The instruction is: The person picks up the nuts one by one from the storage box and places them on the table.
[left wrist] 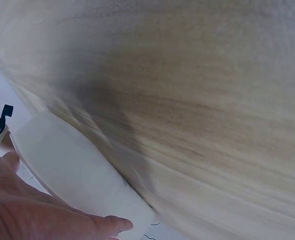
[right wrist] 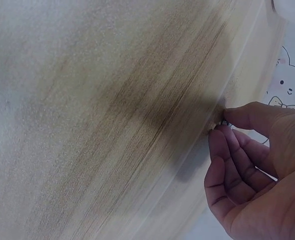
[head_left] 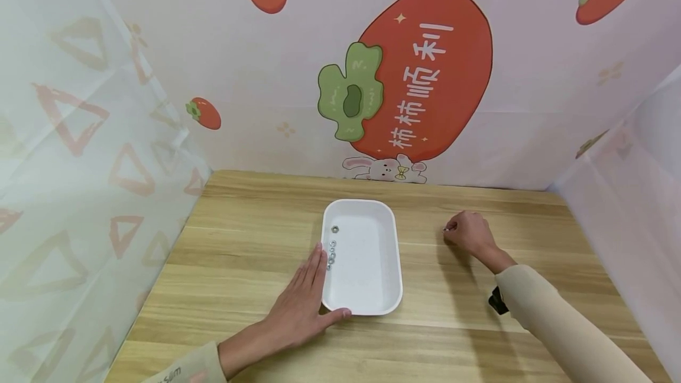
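Observation:
A white rectangular tray (head_left: 367, 253) stands on the wooden table, with several small metal nuts (head_left: 335, 229) along the left side of its floor. My left hand (head_left: 300, 306) rests against it, straight fingers along the left rim and thumb at the near left corner. The same hand (left wrist: 42, 210) lies along the tray's outer wall (left wrist: 72, 165) in the left wrist view. To the right of the tray, my right hand (head_left: 470, 232) pinches a small shiny metal piece (right wrist: 225, 122) between thumb and fingertips, low over the table. Fingers hide most of that piece, so its exact shape cannot be told.
The wooden table (head_left: 239, 235) meets a printed cloth wall (head_left: 255, 135) at the back. Cloth also hangs on the left (head_left: 96, 194) and right (head_left: 628, 194) sides. A black strap (head_left: 498, 301) shows at the right sleeve.

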Demonstrator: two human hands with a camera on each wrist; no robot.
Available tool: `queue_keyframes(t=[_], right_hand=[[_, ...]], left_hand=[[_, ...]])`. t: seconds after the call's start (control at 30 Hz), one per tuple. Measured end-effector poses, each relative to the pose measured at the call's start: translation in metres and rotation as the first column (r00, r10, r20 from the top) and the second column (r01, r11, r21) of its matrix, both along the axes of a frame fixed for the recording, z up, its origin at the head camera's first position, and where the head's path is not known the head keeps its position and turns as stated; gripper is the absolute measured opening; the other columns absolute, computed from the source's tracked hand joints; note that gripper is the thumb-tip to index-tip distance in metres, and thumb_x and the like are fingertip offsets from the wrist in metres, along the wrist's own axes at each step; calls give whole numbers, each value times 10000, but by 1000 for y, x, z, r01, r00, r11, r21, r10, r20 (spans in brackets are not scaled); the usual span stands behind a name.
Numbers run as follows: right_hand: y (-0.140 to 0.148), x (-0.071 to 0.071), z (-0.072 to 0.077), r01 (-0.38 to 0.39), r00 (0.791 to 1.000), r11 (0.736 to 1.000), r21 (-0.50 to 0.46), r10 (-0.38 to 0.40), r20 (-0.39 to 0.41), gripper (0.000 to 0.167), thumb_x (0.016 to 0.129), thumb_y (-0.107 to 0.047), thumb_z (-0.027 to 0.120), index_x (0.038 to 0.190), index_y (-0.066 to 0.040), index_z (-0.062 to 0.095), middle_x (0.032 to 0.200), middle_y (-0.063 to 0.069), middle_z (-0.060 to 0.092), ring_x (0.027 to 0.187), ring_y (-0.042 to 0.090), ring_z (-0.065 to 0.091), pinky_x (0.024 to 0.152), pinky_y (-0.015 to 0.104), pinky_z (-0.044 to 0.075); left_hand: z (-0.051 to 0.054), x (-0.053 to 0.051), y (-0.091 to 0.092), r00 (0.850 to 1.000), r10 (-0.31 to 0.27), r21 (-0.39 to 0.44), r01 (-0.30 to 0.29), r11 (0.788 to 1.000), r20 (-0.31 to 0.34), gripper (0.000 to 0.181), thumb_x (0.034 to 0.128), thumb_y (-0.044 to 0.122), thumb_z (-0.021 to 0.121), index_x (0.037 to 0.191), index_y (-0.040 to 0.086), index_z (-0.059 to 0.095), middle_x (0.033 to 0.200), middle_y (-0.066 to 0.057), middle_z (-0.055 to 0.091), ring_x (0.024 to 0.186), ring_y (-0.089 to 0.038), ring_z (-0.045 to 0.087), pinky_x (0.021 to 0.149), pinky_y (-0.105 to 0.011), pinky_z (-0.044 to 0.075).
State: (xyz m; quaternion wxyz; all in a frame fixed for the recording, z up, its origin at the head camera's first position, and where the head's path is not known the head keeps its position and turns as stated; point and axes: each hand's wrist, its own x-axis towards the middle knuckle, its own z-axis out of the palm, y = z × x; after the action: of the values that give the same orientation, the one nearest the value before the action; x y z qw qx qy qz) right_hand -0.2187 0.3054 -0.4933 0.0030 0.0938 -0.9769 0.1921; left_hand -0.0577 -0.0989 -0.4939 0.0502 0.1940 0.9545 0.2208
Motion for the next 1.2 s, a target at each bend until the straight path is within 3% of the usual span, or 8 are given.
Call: queue_keyframes(t=[0.33,0.57,0.67,0.77,0.93,1.2], right_hand=[[1,0,1,5,1000,1000,-6,-5,10,100,878,-97,775,855,-13,824,827,109,779,722,241,699,708,525,594],[1,3,2,11,1000,1000,8,-11,14,104,885,-118,780,879,-23,822,842,105,780,709,214,694,679,485,598],[1,4,4,14,1000,1000,22,-14,16,90,883,-117,769,827,-47,780,759,57,718,647,179,609,577,391,521],[0,4,7,25,1000,999,43,-25,10,101,876,-126,760,899,-29,778,777,59,695,653,188,575,566,367,488],[-10,6,17,5,999,998,61,-1,-54,288,886,-155,787,1105,32,789,955,153,771,801,276,713,686,487,603],[-43,15,31,-101,978,994,51,109,-180,277,855,-146,866,1058,32,803,929,136,774,798,253,723,687,457,620]], left_hand=[[-1,-5,2,1000,18,-11,-18,1000,2,1186,944,734,612,1683,-28,82,1780,-158,-5,1640,-289,80,1304,-517,209],[-3,-5,2,1000,13,-22,-14,1000,-17,1198,936,739,618,1678,-40,92,1778,-169,13,1637,-293,103,1304,-514,211],[-3,-5,2,999,12,-28,-12,1000,-30,1204,931,739,627,1677,-43,96,1777,-173,20,1636,-296,116,1302,-518,217],[-3,-5,2,999,11,-30,-12,999,-36,1206,927,737,634,1677,-44,102,1778,-173,22,1632,-304,134,1299,-532,220],[-2,-5,2,999,10,-39,-11,999,-36,1209,925,743,631,1674,-49,109,1776,-179,27,1627,-309,155,1296,-547,221],[-3,-5,3,1000,14,-38,-15,999,-24,1215,921,742,638,1675,-48,107,1776,-175,19,1630,-298,144,1299,-548,211]])
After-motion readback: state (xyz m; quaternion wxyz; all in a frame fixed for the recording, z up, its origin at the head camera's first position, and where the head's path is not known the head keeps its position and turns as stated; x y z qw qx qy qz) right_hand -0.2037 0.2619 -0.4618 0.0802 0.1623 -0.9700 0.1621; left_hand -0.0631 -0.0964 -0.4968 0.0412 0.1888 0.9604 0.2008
